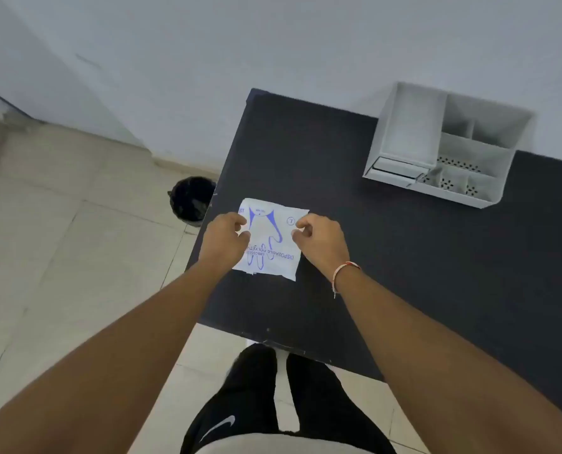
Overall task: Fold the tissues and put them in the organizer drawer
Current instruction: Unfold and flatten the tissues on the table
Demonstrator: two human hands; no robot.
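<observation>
Flat on the black table, both hands pinch the printed tissue, glove print's fingers pointing toward the person.

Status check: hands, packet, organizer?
Left hand and right hand pinching white printed packet, flat on black table. Organizer far right, untouched. Path clear.

Your table fills the right half of the frame, the floor the left. A flat packet lies near the table's left edge, your left hand and right hand on its two sides. The organizer stands on the table at upper right. A bin sits on the floor just left of the table.
</observation>
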